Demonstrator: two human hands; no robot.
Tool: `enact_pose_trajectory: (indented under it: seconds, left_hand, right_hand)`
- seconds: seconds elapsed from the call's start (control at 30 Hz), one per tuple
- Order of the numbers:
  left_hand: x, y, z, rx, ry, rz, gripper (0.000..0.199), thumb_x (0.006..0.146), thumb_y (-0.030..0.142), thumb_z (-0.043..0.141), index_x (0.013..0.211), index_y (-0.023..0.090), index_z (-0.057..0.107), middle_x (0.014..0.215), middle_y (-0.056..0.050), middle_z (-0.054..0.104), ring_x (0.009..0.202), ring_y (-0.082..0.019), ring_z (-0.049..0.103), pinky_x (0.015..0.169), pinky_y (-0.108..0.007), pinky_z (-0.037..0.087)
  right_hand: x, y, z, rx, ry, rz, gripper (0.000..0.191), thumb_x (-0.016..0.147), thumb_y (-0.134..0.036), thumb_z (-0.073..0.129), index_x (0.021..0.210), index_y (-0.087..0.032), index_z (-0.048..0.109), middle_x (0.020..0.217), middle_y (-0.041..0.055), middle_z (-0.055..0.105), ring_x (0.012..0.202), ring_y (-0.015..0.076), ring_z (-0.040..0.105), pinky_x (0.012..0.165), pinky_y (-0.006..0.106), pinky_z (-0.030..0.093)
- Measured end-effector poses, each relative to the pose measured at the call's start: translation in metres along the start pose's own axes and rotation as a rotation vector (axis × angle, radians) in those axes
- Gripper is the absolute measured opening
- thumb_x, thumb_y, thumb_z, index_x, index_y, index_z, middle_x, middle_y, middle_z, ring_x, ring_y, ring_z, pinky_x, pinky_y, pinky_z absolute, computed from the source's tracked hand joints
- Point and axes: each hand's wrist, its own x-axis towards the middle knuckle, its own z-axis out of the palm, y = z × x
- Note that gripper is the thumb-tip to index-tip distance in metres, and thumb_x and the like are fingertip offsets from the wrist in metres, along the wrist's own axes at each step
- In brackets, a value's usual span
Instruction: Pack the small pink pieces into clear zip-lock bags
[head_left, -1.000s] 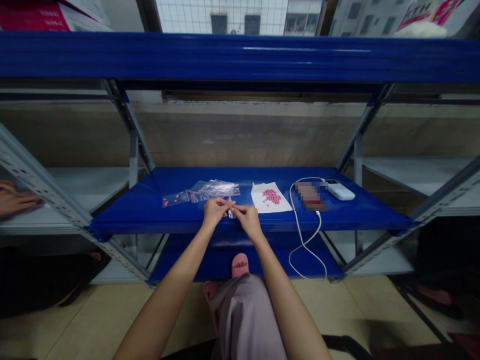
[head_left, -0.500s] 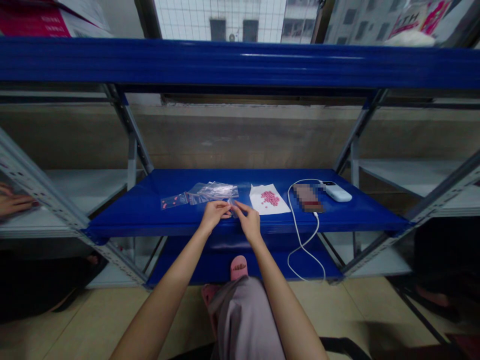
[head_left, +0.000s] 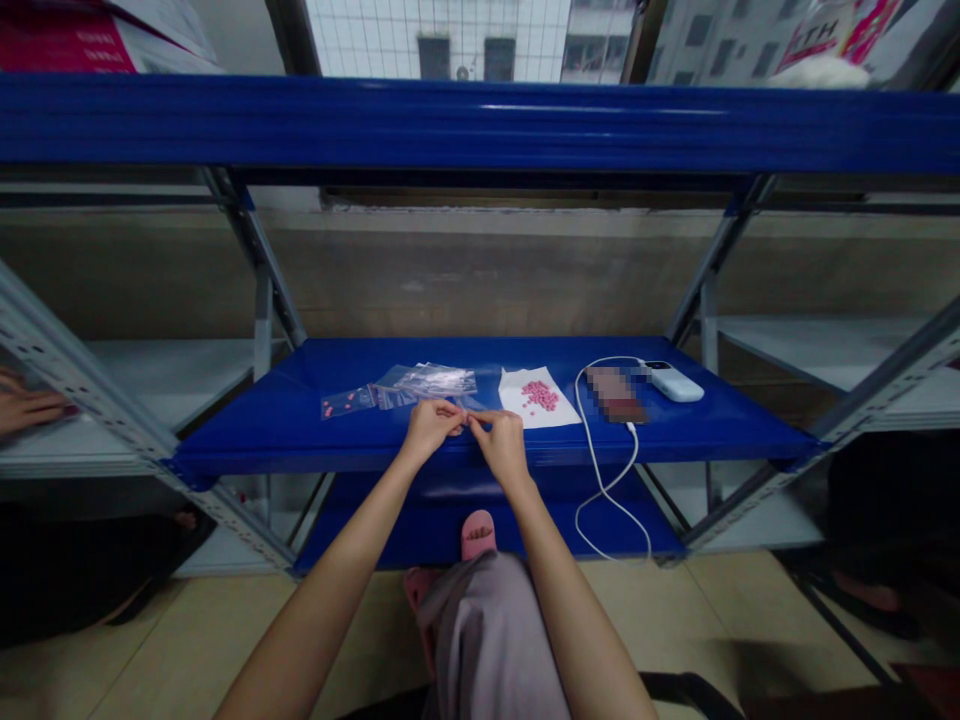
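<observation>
My left hand [head_left: 431, 430] and my right hand [head_left: 501, 445] meet above the front of the blue steel shelf [head_left: 720, 440], fingertips pinching a small clear plastic bag [head_left: 466, 408] that is barely visible between them. Behind my left hand lies a stack of clear zip bags [head_left: 427, 380]. To its left is a small bag holding a few pink tablets [head_left: 349, 403]. Right of my right hand, a pile of pink tablets [head_left: 539, 395] rests on a white paper sheet [head_left: 521, 405].
A pixelated phone [head_left: 615, 394] sits on the shelf, wired to a white power bank [head_left: 675, 384] by a white cable [head_left: 600, 470] hanging over the front edge. Another person's hand [head_left: 26, 408] rests at far left. A blue shelf beam [head_left: 480, 125] runs overhead.
My hands have drawn closer, and their fingertips now meet over the small bag. The bag shows less than before. The items on the shelf stay in place.
</observation>
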Motion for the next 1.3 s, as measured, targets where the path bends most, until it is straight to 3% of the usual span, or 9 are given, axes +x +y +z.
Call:
enact_pose_trajectory:
  seconds: [0.3, 0.5, 0.6, 0.8, 0.87, 0.93, 1.03, 1.13, 1.3]
  left_hand:
    - [-0.009, 0.017, 0.013, 0.641, 0.137, 0.164, 0.017, 0.064, 0.017, 0.058, 0.047, 0.017, 0.057, 0.049, -0.002, 0.061, 0.061, -0.020, 0.063, 0.062, -0.026, 0.045]
    - [-0.012, 0.016, 0.011, 0.778, 0.070, 0.129, 0.009, 0.070, 0.022, 0.055, 0.062, 0.017, 0.057, 0.061, -0.004, 0.065, 0.068, -0.021, 0.064, 0.062, -0.026, 0.043]
    - [-0.014, 0.016, 0.011, 0.919, 0.098, 0.150, 0.008, 0.074, 0.026, 0.051, 0.072, 0.019, 0.056, 0.073, -0.005, 0.066, 0.075, -0.024, 0.063, 0.062, -0.028, 0.042]
    - [-0.020, 0.021, 0.016, 0.982, 0.128, 0.217, 0.007, 0.075, 0.023, 0.049, 0.071, 0.019, 0.053, 0.069, -0.004, 0.061, 0.076, -0.023, 0.060, 0.067, -0.030, 0.043]
    - [-0.020, 0.022, 0.013, 0.962, 0.097, 0.376, 0.007, 0.077, 0.024, 0.050, 0.079, 0.018, 0.054, 0.082, -0.006, 0.062, 0.088, -0.023, 0.058, 0.076, -0.032, 0.044]
    - [-0.018, 0.020, 0.007, 0.943, 0.005, 0.580, 0.023, 0.079, 0.028, 0.052, 0.099, 0.017, 0.052, 0.109, -0.011, 0.057, 0.110, -0.025, 0.049, 0.092, -0.039, 0.038]
    - [-0.012, 0.016, -0.003, 0.997, -0.218, 0.753, 0.057, 0.078, 0.033, 0.055, 0.129, 0.021, 0.032, 0.140, -0.012, 0.032, 0.133, -0.027, 0.021, 0.106, -0.053, 0.011]
    - [-0.005, 0.014, -0.005, 1.090, -0.340, 0.796, 0.071, 0.078, 0.029, 0.057, 0.137, 0.024, 0.018, 0.144, -0.012, 0.028, 0.136, -0.025, 0.014, 0.105, -0.056, -0.005]
    - [0.000, 0.019, 0.002, 1.101, -0.341, 0.940, 0.069, 0.078, 0.027, 0.057, 0.136, 0.020, 0.022, 0.139, -0.013, 0.036, 0.134, -0.025, 0.021, 0.107, -0.053, -0.006]
  right_hand:
    - [-0.002, 0.000, 0.003, -0.077, 0.055, 0.031, 0.021, 0.082, -0.021, 0.049, 0.083, -0.016, 0.069, 0.084, 0.0094, 0.071, 0.079, 0.0206, 0.063, 0.090, 0.037, 0.035]
    - [0.000, 0.001, -0.003, -0.040, 0.047, 0.096, 0.019, 0.080, -0.019, 0.051, 0.083, -0.013, 0.069, 0.080, 0.0103, 0.070, 0.075, 0.0206, 0.063, 0.084, 0.035, 0.040]
    - [0.000, 0.001, -0.001, 0.025, 0.039, 0.107, 0.018, 0.079, -0.020, 0.052, 0.086, -0.014, 0.068, 0.082, 0.0090, 0.070, 0.074, 0.0195, 0.064, 0.079, 0.032, 0.043]
    - [0.005, 0.007, 0.004, 0.230, 0.031, 0.200, 0.011, 0.072, -0.020, 0.056, 0.078, -0.018, 0.065, 0.073, 0.0043, 0.069, 0.065, 0.0166, 0.063, 0.067, 0.028, 0.047]
    - [0.009, 0.012, 0.004, 0.347, 0.074, 0.274, 0.008, 0.069, -0.018, 0.055, 0.072, -0.018, 0.061, 0.067, 0.0029, 0.066, 0.063, 0.0160, 0.062, 0.064, 0.027, 0.047]
    - [0.013, 0.017, 0.003, 0.516, 0.073, 0.352, 0.007, 0.063, -0.015, 0.053, 0.068, -0.018, 0.058, 0.063, 0.0010, 0.064, 0.061, 0.0150, 0.060, 0.062, 0.026, 0.047]
    - [0.016, 0.024, -0.001, 0.764, 0.006, 0.447, 0.009, 0.056, -0.015, 0.052, 0.064, -0.019, 0.054, 0.055, -0.0031, 0.059, 0.055, 0.0130, 0.057, 0.061, 0.025, 0.046]
    - [0.016, 0.028, -0.007, 0.895, -0.046, 0.475, 0.011, 0.053, -0.018, 0.054, 0.065, -0.018, 0.053, 0.053, -0.0052, 0.057, 0.052, 0.0107, 0.053, 0.060, 0.025, 0.043]
    - [0.014, 0.026, -0.014, 0.963, -0.190, 0.414, 0.014, 0.051, -0.020, 0.056, 0.064, -0.018, 0.051, 0.051, -0.0076, 0.054, 0.049, 0.0083, 0.049, 0.058, 0.023, 0.041]
